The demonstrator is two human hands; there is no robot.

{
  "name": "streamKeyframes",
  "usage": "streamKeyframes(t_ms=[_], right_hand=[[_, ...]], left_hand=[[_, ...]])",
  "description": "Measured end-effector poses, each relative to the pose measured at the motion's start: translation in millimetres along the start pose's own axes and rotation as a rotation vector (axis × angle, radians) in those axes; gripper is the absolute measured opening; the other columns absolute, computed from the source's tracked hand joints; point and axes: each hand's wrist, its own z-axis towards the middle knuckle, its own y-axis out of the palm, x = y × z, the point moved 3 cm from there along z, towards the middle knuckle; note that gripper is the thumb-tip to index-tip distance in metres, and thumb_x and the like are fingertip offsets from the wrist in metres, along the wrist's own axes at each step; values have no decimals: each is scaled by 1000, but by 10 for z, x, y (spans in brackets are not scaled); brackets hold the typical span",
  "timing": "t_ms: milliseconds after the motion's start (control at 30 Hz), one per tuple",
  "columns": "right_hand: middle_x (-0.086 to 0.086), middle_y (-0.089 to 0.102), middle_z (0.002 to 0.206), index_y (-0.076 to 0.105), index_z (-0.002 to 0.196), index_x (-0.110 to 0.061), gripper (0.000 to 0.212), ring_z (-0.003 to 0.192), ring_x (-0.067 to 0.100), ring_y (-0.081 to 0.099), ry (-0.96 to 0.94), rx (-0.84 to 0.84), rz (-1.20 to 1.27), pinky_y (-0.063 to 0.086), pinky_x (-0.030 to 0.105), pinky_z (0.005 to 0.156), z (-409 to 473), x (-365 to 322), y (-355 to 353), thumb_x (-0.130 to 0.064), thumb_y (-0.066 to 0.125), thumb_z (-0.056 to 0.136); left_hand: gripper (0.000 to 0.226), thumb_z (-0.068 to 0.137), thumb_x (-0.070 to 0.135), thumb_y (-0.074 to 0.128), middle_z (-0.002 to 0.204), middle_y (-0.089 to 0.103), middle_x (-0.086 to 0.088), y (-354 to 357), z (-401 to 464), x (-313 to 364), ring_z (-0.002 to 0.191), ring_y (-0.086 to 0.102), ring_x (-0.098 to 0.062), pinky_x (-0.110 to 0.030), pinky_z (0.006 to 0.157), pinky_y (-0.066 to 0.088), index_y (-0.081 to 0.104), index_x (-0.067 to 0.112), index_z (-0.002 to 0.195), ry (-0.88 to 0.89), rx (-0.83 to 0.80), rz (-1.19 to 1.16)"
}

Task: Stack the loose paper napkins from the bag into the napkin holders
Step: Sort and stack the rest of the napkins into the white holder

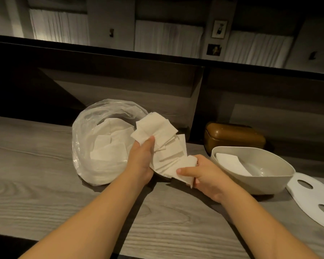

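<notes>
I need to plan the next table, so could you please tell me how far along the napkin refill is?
Begun: the open beige holder has a few napkins in it. In hand: the left hand and right hand hold a fanned bunch of napkins. Left: many remain in the plastic bag; the brown holder is closed.

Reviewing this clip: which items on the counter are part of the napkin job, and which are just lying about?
Part of the job:
napkins, held by the left hand and right hand
bag with more napkins inside
beige holder, a few napkins in it

Lying about:
brown box
white sheet with oval holes; its role is unclear
</notes>
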Motion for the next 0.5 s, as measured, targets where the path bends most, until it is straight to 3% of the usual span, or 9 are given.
streamKeyframes(t_ms=[100,200,267,367,433,500], right_hand=[[8,52,120,45,117,-21,36,110,26,54,25,-76,-267,50,44,97,-148,-78,-20,-17,63,87],[1,53,107,45,113,-24,25,96,17,54,-106,21,-465,50,29,76,-324,-270,-101,-12,55,94],[1,61,105,49,112,-23,31,95,19,62,-265,-19,-229,55,30,74,-414,-392,-126,-4,62,91],[-1,74,91,56,112,-18,46,87,17,72,-428,-111,295,59,30,69,-506,-510,-146,-4,72,72],[2,74,92,57,107,-16,42,90,22,72,-443,2,273,60,34,71,-451,-480,-180,-8,76,70],[7,71,94,58,95,-16,31,92,27,70,-438,177,13,61,42,75,-393,-449,-202,-13,80,74]], left_hand=[[27,102,20,52,112,69,1,-17,1,0,98,68,-22,-35,67,56,54,29,127,78,14,64],[22,101,18,52,106,70,5,4,-26,-8,94,68,-15,-28,62,53,57,30,120,107,-36,147],[19,101,16,52,103,72,4,35,-60,-26,94,69,-17,-32,69,57,61,30,110,83,-90,204],[24,100,13,54,110,73,-6,110,-125,-73,101,70,-27,-46,88,57,62,20,122,18,-244,255],[21,100,14,55,105,73,-6,129,-156,-101,95,71,-26,-40,76,60,62,22,118,-39,-296,303],[15,99,16,55,97,71,-1,138,-178,-129,88,68,-21,-33,66,56,62,27,106,-103,-337,366]])
